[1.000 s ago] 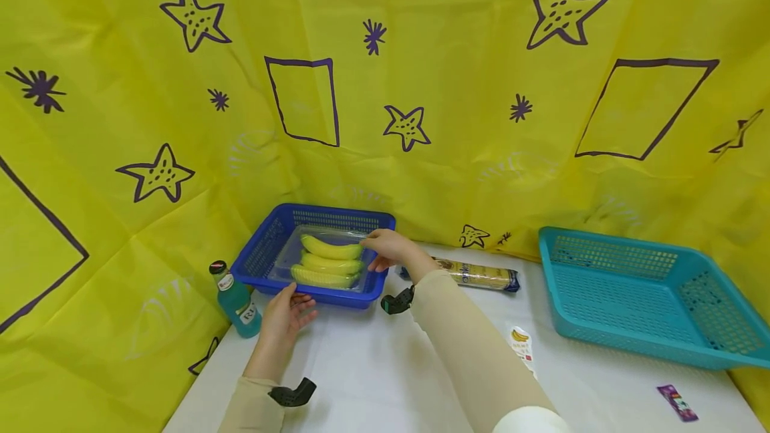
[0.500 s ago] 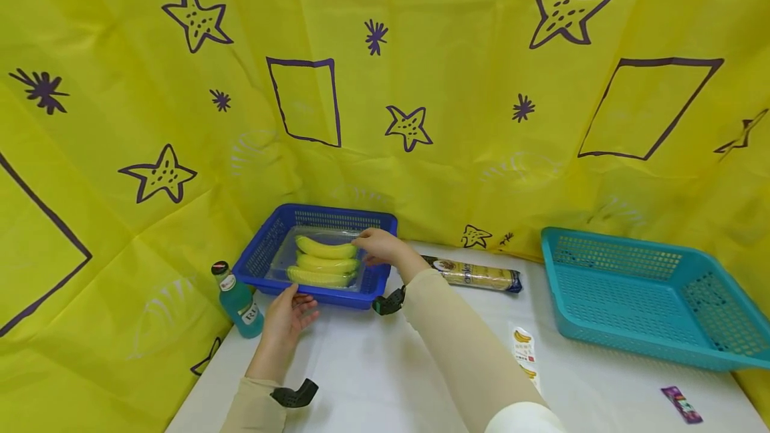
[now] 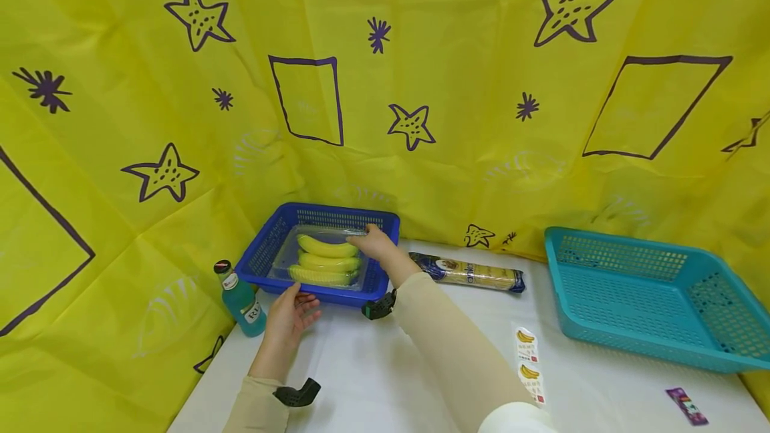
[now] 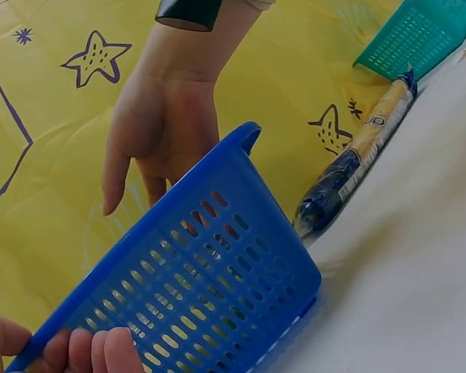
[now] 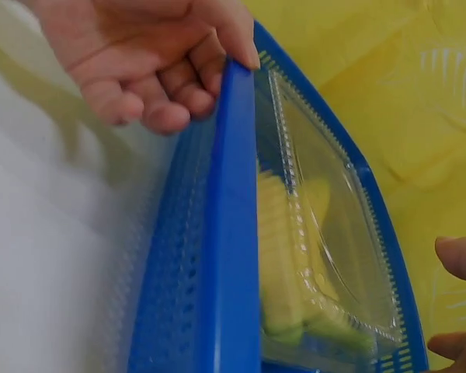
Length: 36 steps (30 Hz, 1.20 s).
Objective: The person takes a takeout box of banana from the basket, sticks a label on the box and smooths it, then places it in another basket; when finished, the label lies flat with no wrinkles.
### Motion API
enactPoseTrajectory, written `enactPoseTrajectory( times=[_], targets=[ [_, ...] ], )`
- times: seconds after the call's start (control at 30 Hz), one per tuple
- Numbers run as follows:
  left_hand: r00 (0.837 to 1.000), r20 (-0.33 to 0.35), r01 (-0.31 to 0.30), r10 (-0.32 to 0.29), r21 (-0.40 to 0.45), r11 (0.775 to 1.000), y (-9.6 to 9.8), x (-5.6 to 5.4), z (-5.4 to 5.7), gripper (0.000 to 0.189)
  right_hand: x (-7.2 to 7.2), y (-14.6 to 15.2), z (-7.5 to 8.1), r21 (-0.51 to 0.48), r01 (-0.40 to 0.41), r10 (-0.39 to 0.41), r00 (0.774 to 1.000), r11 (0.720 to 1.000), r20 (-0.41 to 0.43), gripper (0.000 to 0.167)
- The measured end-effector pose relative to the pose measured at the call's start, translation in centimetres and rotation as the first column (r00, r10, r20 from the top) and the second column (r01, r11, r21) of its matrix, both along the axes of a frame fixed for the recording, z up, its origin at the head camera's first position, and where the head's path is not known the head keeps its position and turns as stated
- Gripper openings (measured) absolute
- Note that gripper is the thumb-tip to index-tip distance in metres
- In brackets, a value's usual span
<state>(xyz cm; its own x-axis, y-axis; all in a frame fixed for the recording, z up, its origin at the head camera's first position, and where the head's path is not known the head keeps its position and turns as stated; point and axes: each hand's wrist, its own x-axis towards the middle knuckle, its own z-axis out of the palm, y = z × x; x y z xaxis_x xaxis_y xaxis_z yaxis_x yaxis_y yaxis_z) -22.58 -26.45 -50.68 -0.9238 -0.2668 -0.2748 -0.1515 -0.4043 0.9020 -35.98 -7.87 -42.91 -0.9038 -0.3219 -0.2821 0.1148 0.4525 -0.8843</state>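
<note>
A blue plastic basket point(image 3: 337, 295) sits at the back left of the table. Inside it lies a clear lidded plastic box point(image 3: 283, 260) with several bananas point(image 3: 327, 262). My left hand point(image 3: 287, 318) holds the basket's near rim, thumb over the top edge and fingers curled against the outer wall, as the right wrist view also shows. My right hand point(image 3: 375, 244) is over the basket's right part, fingertips near the box's far right corner. In the right wrist view its thumb point(image 5: 460, 260) and a finger are spread apart beside the basket, with nothing between them.
Left of the basket stands a bottle of blue-green drink point(image 3: 243, 303). A pasta packet point(image 3: 475, 274) lies right of it. Farther right are a teal basket point(image 3: 644, 346), banana stickers point(image 3: 529, 365) and a small purple packet point(image 3: 687, 406). A yellow curtain point(image 3: 457, 72) borders the table.
My right hand has shifted left and a little farther back over the blue basket. The clear box of bananas has slid slightly left within the basket. My left hand has stayed at the rim.
</note>
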Motion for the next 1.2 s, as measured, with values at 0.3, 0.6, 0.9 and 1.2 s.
enactPoseTrajectory(
  times=[0.3,0.6,0.9,1.2],
  targets=[
    [1.0,-0.017,-0.007,0.007,-0.001,1.0,0.0,0.0,-0.2,0.031,0.7,-0.5,-0.7,-0.16,0.087,-0.062,0.986,0.983,0.152,0.102],
    [1.0,-0.01,-0.006,0.006,-0.012,1.0,0.0,-0.2,-0.4,0.032,0.4,-0.8,-1.3,-0.165,0.129,-0.097,0.977,0.978,0.191,0.107],
    [1.0,-0.006,-0.004,0.004,0.0,1.0,-0.1,-0.3,-0.6,0.033,0.3,-1.3,-1.7,-0.104,0.134,-0.112,0.975,0.986,0.192,0.103],
    [1.0,-0.006,-0.007,0.007,0.006,1.0,-0.2,-0.4,-0.7,0.032,-0.2,-2.2,-2.2,-0.076,0.206,-0.188,0.962,0.976,0.197,0.053]
  ],
)
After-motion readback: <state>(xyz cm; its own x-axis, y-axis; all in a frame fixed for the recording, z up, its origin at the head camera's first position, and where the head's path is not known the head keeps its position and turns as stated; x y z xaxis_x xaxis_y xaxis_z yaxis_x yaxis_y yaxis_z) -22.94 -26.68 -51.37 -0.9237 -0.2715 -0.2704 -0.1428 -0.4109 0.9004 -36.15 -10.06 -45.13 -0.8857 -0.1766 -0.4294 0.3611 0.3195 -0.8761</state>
